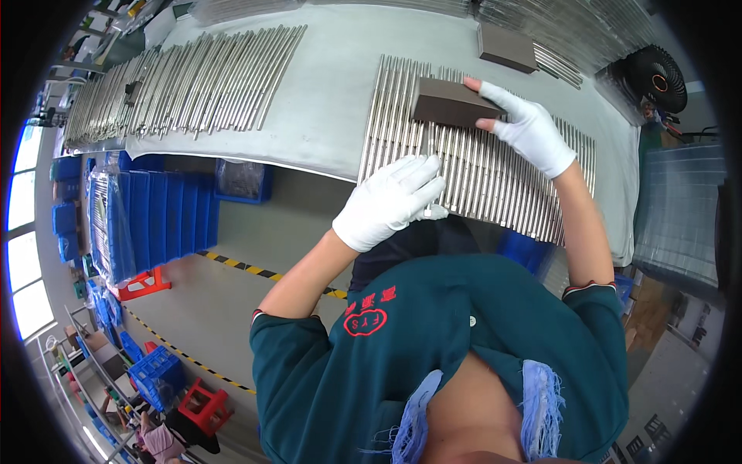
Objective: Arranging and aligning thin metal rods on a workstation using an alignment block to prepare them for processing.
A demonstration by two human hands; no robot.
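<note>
A row of slim silver metal rods point(495, 174) lies side by side on the table in front of me. My right hand point(535, 133), in a white glove with bare thumb and fingertip, grips a dark brown rectangular block point(454, 104) that rests across the rods. At the near edge of the row, my gloved left hand point(390, 201) is closed around the near end of one rod, fingers on top and thumb below. Part of that rod is hidden by the fingers, and its tip shows beside the thumb.
More rods point(201, 81) lie in a wide row at the table's left. A second brown block point(506, 48) sits at the far right near a few rods point(558, 66). A black fan point(655, 80) stands on the right. Blue bins point(166, 213) are stacked below on the left.
</note>
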